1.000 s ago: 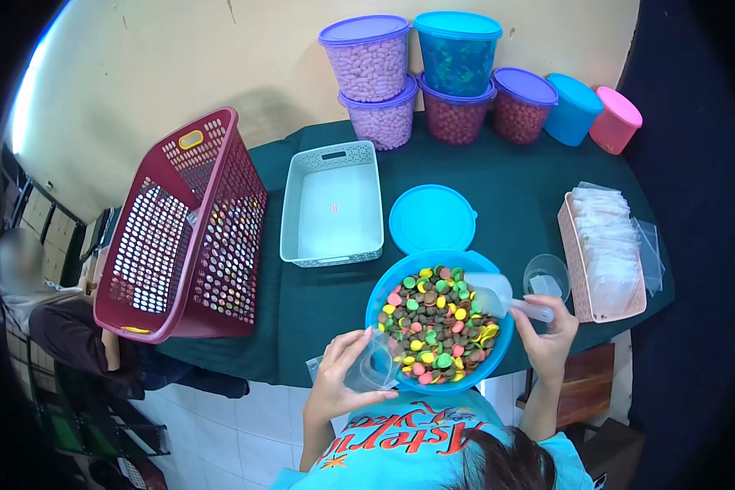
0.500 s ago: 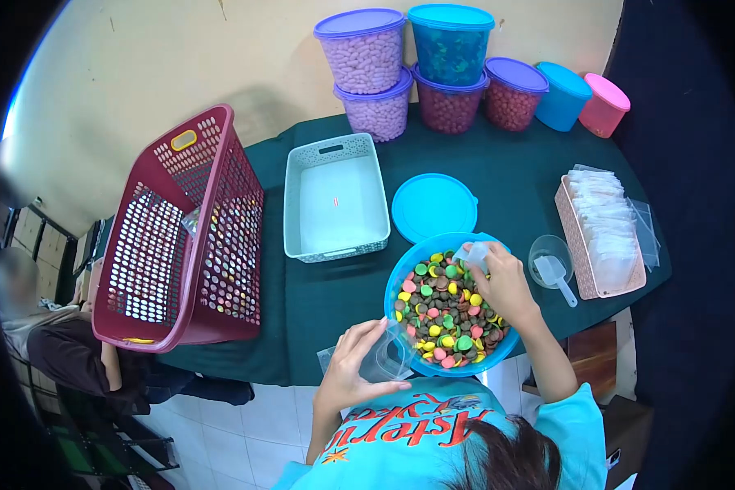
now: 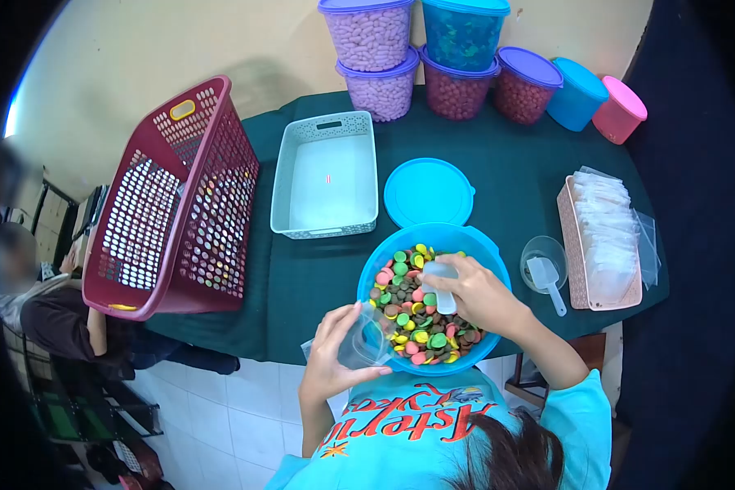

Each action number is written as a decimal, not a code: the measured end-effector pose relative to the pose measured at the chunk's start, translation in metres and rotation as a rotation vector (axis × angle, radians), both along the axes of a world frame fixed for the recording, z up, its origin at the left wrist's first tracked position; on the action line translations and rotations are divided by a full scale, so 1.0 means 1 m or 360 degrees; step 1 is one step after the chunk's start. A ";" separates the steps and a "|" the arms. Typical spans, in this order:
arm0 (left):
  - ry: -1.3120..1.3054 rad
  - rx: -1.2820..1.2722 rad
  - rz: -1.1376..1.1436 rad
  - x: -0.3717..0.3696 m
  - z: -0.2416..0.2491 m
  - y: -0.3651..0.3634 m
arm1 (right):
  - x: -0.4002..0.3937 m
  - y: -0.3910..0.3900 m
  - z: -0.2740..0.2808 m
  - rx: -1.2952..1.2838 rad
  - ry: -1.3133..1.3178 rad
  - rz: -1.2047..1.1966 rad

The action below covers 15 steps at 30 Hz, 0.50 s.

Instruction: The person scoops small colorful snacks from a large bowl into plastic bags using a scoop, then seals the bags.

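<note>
A blue bowl holds many round, flat button-shaped candies in brown, pink, green and yellow. My right hand is closed on a small translucent white scoop, low over the candies in the bowl. At the bowl's left rim, my left hand grips a clear plastic bag, its mouth held wide toward the candies. Thumb and fingers of that hand lie on opposite sides of the bag. No candies can be made out inside it.
Behind the bowl lie a blue lid and a pale green basket. A maroon laundry basket stands left, near a seated person. Right are a clear bowl with a spatula and a pink basket of plastic bags. Lidded tubs line the wall.
My right hand has moved from the bowl's far rim down and left over the candies, with the scoop now lowered toward them. My left hand still grips the bag at the left rim.
</note>
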<state>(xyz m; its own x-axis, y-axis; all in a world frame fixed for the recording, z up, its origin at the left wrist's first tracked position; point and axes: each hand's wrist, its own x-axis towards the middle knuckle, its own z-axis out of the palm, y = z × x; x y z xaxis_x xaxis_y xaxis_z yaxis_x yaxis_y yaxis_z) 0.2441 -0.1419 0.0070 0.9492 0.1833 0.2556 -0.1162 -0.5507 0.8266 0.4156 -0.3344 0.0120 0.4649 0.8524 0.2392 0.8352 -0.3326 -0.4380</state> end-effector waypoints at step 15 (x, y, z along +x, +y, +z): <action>-0.0114 -0.0014 0.0676 -0.019 -0.011 -0.059 | 0.020 -0.031 0.023 0.0003 0.0851 0.0891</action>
<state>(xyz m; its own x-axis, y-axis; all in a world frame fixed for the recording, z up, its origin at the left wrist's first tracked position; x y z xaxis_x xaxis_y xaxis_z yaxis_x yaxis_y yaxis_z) 0.2255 -0.2006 -0.0043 0.7689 0.5564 0.3149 0.0619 -0.5550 0.8296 0.4353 -0.3654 0.0347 0.0175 0.9943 0.1048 0.5534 0.0777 -0.8293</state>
